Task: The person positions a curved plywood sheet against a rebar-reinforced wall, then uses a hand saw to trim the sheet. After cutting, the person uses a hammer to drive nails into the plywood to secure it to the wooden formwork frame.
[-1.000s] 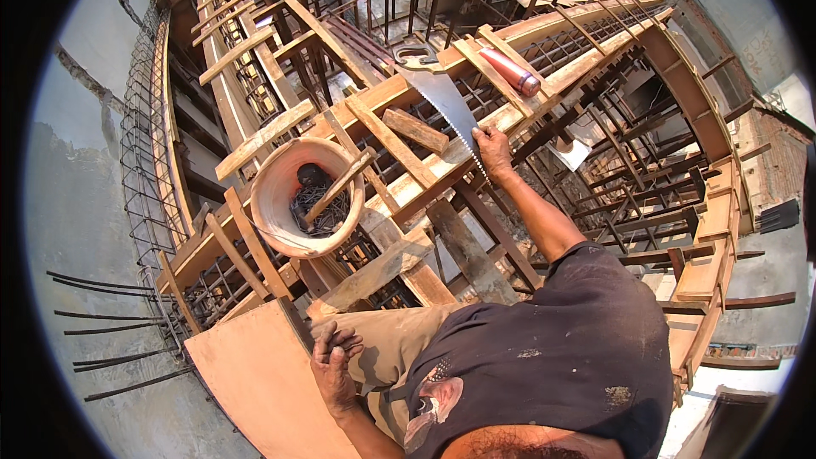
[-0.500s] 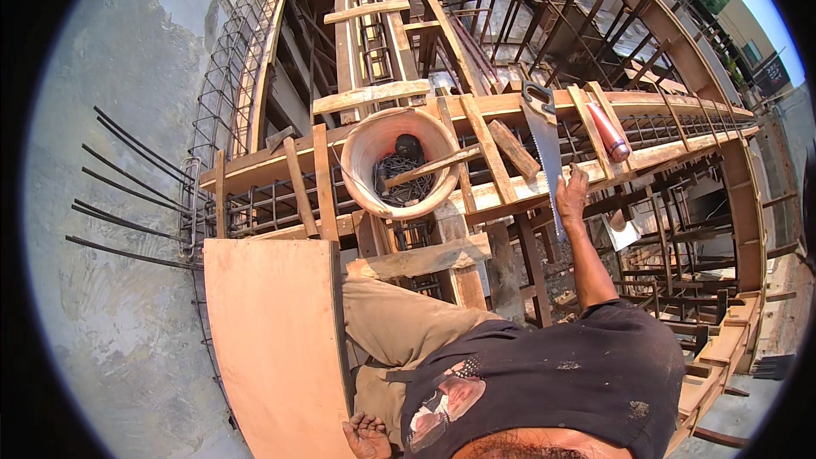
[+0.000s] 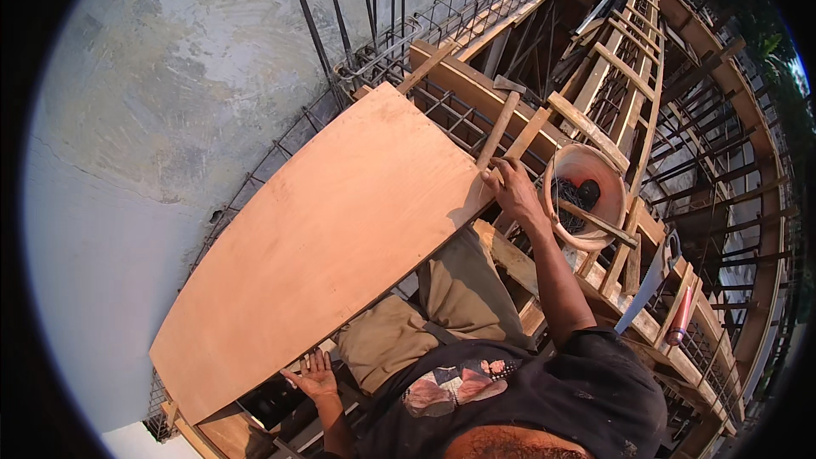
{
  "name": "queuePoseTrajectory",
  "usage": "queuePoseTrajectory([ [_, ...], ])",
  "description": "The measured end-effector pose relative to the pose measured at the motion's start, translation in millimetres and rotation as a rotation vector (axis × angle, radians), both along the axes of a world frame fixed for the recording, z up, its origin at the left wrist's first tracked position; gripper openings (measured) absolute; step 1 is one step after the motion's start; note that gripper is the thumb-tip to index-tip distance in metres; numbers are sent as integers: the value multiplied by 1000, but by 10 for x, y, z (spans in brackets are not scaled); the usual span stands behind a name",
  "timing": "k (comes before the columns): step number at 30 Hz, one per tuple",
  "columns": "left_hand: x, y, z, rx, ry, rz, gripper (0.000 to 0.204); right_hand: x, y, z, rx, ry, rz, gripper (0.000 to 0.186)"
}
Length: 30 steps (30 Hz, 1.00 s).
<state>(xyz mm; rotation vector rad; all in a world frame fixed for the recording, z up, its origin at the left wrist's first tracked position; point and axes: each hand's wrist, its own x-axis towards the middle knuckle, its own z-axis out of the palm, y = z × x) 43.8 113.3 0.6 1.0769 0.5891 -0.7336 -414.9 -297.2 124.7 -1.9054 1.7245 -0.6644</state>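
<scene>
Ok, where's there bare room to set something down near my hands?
On the plywood sheet, between the grey concrete and your left hand, with your right hand at its corner; whether it's level is unclear. Crowded to the right: hammer, bucket, saw, red bottle.

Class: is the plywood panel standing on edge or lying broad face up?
Broad face up: the plywood panel shows its wide surface, its near edge only a thin strip.

Left of the right fingers (image 3: 503, 168) spread a patchy grey wall (image 3: 178, 102), with dark steel bars (image 3: 308, 13) running up beyond the fingers. Ladder-like timber formwork (image 3: 625, 70) stretched away to their upper right, green foliage (image 3: 778, 55) lay farther off that side, and sunlight fell across the wood.
</scene>
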Motion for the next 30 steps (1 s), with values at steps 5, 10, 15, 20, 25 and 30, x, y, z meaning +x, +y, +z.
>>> queuePoseTrajectory([
  [5, 114, -327, -246, -203, 63, 89, 89, 422, -775, -297, 410, 36, 117, 70],
  [10, 178, -724, -148, -314, -31, 139, 81, 475, -1002, -565, 293, -108, 132, 79],
  [15, 272, -1193, -214, -291, 132, 217, 76, 615, -1519, -673, 330, -80, 135, 77],
  [20, 321, -1422, -289, -348, 129, 331, 74, 1010, -1787, -775, 362, -133, 185, 69],
  [25, 393, -1508, -351, -58, 225, 383, 77, 714, -1730, -868, 320, -20, 206, 60],
  [30, 503, -1317, -541, -182, 137, 466, 86, 667, -1322, -72, 73, -321, 189, 49],
])
